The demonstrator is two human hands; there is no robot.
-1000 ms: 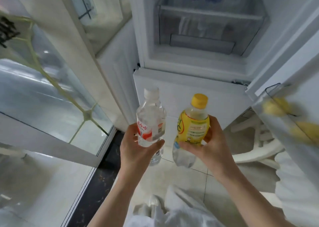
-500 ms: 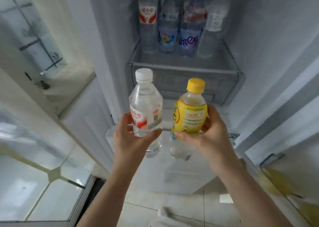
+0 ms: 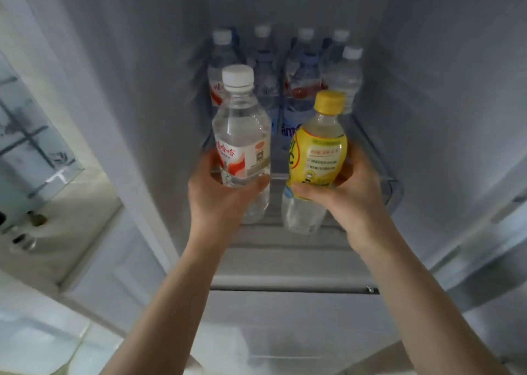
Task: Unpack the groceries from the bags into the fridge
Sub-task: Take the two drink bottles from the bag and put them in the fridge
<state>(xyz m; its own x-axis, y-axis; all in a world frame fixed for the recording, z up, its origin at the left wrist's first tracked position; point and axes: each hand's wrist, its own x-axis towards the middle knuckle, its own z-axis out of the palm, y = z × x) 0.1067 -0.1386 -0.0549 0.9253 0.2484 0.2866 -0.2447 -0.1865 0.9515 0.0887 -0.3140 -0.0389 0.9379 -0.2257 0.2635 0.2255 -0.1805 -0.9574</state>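
Head view shows your left hand gripping a clear water bottle upright, your right hand gripping a yellow-capped bottle just beside it, both held before the fridge shelf where several bottles stand.

glass cabinet door at left, pale counter ledge under it, tiled floor below

A clear water bottle with white cap and red-and-white label is seen beside a yellow-capped, yellow-labelled drink bottle; behind the yellow bottle, clear bottles carrying blue and red labels line the pale grey fridge.
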